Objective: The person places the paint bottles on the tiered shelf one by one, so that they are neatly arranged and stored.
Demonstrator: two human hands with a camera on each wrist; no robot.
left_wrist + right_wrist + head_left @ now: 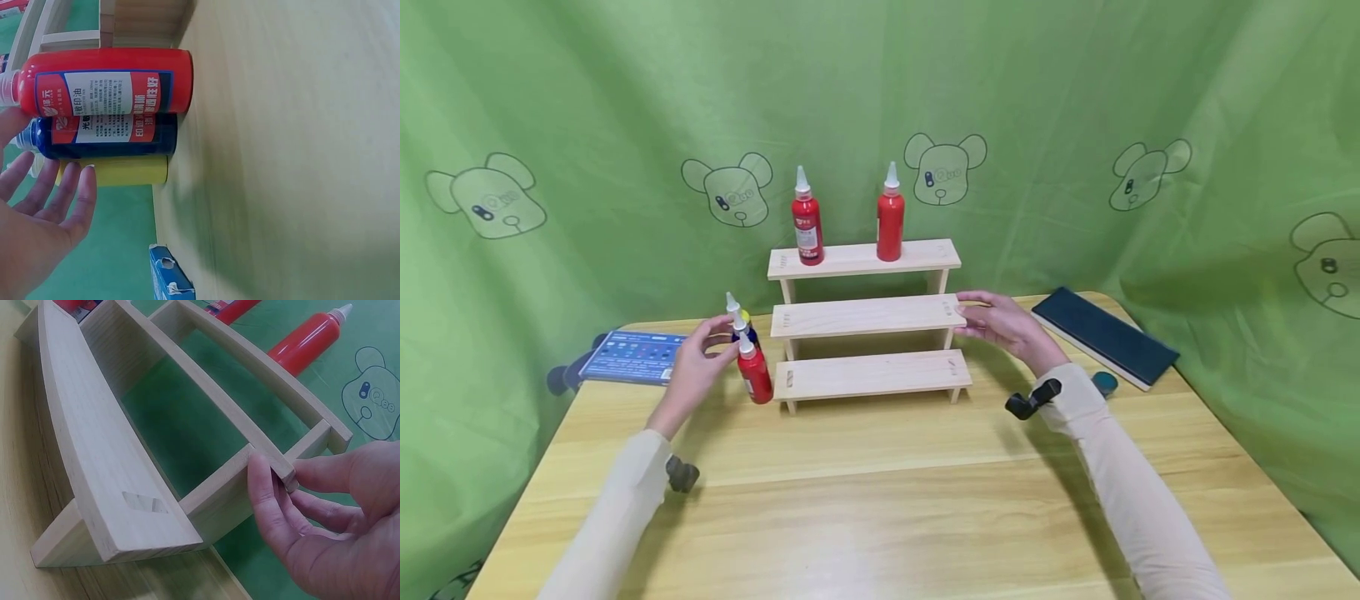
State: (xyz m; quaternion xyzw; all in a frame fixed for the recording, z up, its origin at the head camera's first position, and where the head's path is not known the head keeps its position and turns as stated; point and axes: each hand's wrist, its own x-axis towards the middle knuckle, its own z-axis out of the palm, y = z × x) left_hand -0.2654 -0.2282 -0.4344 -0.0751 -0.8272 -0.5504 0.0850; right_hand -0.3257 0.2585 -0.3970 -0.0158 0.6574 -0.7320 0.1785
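A three-tier wooden shelf stand [868, 375] stands at the back of the table. My right hand [1006, 327] pinches the right end of its middle board, thumb above and fingers below. Left of the stand, a red bottle [106, 81], a dark blue bottle [106, 142] and a yellow bottle [125, 171] stand in a row, all with white pointed caps. My left hand [695, 364] is beside this row, fingers spread near the blue and yellow bottles' upper ends and thumb by the red one's neck. On the top board are two red bottles, left [808, 233] and right [891, 227].
A flat blue printed box [632, 357] lies at the table's left edge. To the right are a dark-topped flat slab [1105, 337] and a small round teal thing [1105, 383] beside the right sleeve. A green curtain [850, 75] hangs close behind the table.
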